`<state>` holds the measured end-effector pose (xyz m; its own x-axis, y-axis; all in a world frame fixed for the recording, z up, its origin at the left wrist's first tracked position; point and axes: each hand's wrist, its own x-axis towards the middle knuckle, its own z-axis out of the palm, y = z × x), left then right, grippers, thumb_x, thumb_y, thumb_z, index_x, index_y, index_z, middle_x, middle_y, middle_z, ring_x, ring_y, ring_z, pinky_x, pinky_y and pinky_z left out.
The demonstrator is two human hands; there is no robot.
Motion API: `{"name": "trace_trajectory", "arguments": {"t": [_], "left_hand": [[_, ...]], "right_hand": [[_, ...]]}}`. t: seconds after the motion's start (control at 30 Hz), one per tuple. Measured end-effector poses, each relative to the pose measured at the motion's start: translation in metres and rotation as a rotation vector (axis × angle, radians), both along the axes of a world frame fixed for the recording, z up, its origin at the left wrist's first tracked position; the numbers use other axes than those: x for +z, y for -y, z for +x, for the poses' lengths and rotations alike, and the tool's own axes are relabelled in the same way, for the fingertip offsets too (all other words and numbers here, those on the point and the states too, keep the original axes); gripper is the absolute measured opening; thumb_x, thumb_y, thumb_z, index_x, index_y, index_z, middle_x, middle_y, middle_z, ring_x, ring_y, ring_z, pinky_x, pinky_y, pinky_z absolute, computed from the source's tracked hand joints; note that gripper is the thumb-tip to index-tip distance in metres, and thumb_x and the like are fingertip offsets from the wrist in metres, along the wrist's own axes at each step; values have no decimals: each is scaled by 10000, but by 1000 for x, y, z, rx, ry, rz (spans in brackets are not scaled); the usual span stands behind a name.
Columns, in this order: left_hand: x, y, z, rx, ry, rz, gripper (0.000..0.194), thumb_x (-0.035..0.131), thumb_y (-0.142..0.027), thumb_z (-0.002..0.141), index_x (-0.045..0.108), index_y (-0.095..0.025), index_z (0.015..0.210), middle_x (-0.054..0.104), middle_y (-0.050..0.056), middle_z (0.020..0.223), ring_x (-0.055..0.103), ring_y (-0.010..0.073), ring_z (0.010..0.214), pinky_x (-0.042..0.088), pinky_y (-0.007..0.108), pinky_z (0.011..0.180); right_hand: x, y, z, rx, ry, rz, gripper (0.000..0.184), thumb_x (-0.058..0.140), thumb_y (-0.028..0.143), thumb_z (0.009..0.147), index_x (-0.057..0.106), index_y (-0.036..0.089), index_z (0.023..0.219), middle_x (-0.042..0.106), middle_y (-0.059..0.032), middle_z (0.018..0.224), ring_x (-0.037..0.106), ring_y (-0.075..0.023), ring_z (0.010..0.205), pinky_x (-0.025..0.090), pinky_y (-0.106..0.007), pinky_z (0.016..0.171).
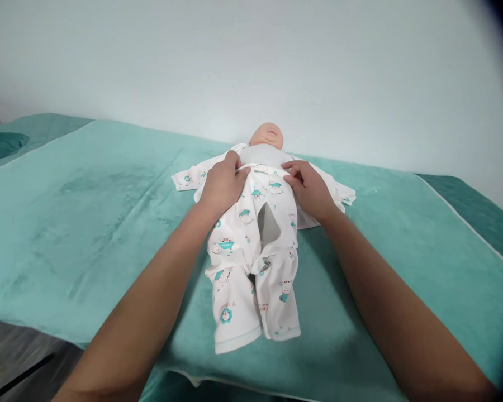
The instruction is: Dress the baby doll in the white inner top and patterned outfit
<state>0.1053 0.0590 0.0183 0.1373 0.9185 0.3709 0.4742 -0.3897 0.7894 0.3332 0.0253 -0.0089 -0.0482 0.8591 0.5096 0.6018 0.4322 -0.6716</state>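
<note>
A baby doll [267,135] lies on its back on a teal towel [88,223], head toward the wall. It wears a white printed romper [251,262] that gapes open at the belly, with both empty sleeves spread out sideways. My left hand [223,184] is closed on the romper's left front edge at the doll's chest. My right hand [308,188] pinches the right front edge at the same height. A grey undershirt [265,154] shows on the chest between my hands.
The towel covers a padded table against a white wall [276,67]. A darker teal cover [478,212] shows at the right and at the far left, where a folded teal cloth [2,144] lies. The floor [12,352] appears at the lower left.
</note>
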Motion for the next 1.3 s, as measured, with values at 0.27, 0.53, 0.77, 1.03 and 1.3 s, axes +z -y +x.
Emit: {"name": "trace_trajectory", "arguments": {"t": [0.27, 0.53, 0.77, 1.03, 1.3], "left_hand": [[-20, -52, 5, 67, 217, -90, 226, 717, -264, 801, 499, -225, 762, 516, -7, 670, 481, 196, 720, 348, 321, 736], [-35, -49, 4, 101, 264, -150, 263, 669, -383, 847, 530, -213, 702, 511, -7, 692, 461, 175, 726, 351, 298, 715], [-41, -36, -18, -16, 302, -294, 177, 660, -340, 774, 588, -194, 703, 576, -5, 682, 481, 147, 653, 368, 268, 615], [-24, -9, -49, -408, 265, -567, 405, 784, -121, 500, 738, -203, 895, 733, 58, 851, 671, 268, 840, 567, 348, 705], [-22, 2, -39, -377, 432, -632, 467, 839, -249, 609, 721, -120, 1042, 765, 122, 920, 712, 321, 932, 595, 467, 823]], "right_hand": [[3, -47, -4, -222, 33, -62, 131, 569, 244, 897, 454, 257, 834, 567, -6, 763, 503, -206, 741, 380, -364, 735], [-18, -41, -5, -213, -305, -90, 107, 635, 335, 824, 576, 249, 849, 592, -4, 799, 534, -180, 765, 456, -342, 759], [-23, -10, -5, -389, -305, -111, 96, 614, 329, 806, 597, 234, 803, 634, -23, 811, 548, -189, 783, 455, -337, 769], [-26, 22, 4, -68, -581, -515, 164, 729, 346, 768, 603, 241, 765, 617, 24, 663, 555, -154, 630, 469, -307, 618], [-29, 16, 6, 111, -911, -582, 237, 828, 390, 722, 670, 233, 801, 707, -5, 810, 648, -177, 765, 565, -321, 739]]}}
